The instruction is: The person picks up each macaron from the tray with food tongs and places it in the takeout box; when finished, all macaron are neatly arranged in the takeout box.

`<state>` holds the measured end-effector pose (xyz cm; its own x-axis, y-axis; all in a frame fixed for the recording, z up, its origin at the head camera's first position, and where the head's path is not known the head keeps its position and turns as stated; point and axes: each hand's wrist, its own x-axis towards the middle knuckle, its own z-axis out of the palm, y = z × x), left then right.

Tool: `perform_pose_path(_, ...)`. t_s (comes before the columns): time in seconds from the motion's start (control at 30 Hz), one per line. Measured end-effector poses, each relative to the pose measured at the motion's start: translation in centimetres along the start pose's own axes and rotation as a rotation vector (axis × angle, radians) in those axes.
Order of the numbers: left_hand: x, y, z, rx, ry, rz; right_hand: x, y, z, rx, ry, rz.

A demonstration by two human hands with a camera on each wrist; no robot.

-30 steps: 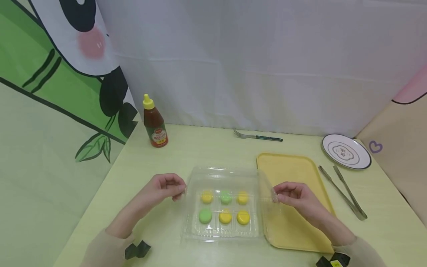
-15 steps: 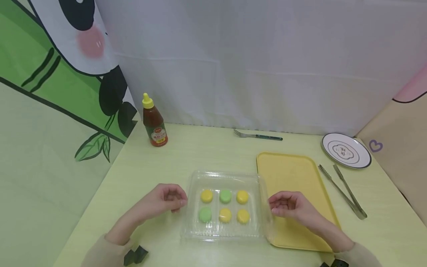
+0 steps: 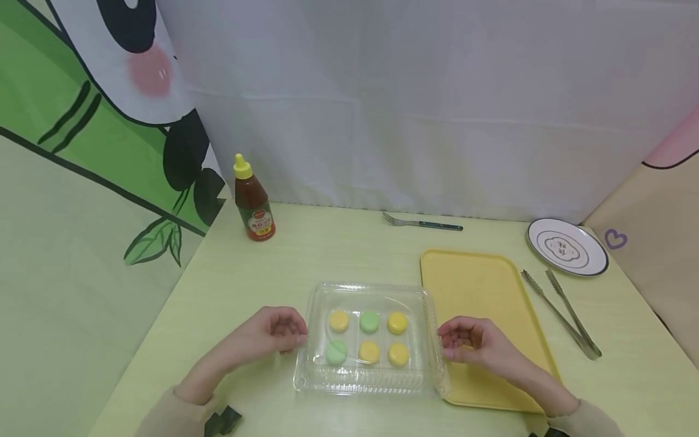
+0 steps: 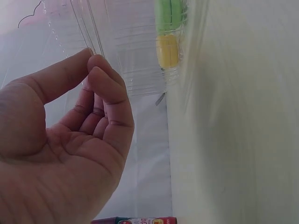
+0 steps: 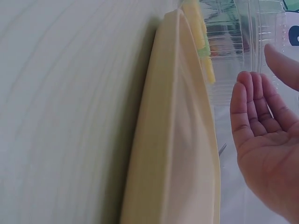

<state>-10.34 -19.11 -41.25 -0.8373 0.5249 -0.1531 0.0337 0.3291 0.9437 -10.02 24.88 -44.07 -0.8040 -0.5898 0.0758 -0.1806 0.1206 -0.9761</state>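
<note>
A clear plastic clamshell box point(image 3: 377, 379) lies on the table with its lid down over several yellow macarons point(image 3: 397, 354) and green macarons point(image 3: 369, 321) in two rows. At the box's left side, my left hand point(image 3: 275, 331) pinches the rim between thumb and forefinger; the left wrist view shows these tips meeting on the clear edge. My right hand point(image 3: 477, 343) is at the opposite side, its fingertips right at the rim. In the right wrist view its thumb stands apart from the loosely bent fingers point(image 5: 254, 100).
A yellow tray point(image 3: 469, 273) lies just right of the box, under my right hand. Metal tongs point(image 3: 568, 315) and a white plate point(image 3: 568, 247) are farther right. A fork point(image 3: 423, 224) lies at the back, and a sauce bottle point(image 3: 254, 209) stands at the back left.
The lid has come down onto the box, and both hands have moved lower with it and nearer the person. The right thumb has parted from the fingers and let go of the lid's edge.
</note>
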Motion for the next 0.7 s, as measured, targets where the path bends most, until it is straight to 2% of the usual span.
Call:
perform_pose_path(0.27,-0.01,-0.46,0.05,-0.014,0.000,0.006,0.07,0.47,0.22,0.012,-0.028,-0.066)
perform_pose_path(0.57,-0.10,-0.61,0.10,-0.015,-0.003,0.005,0.04,0.37,0.38,0.020,-0.051,-0.068)
perform_pose_path(0.7,-0.24,-0.79,0.00,0.002,-0.026,0.009,-0.01,0.28,0.44,0.019,-0.077,-0.085)
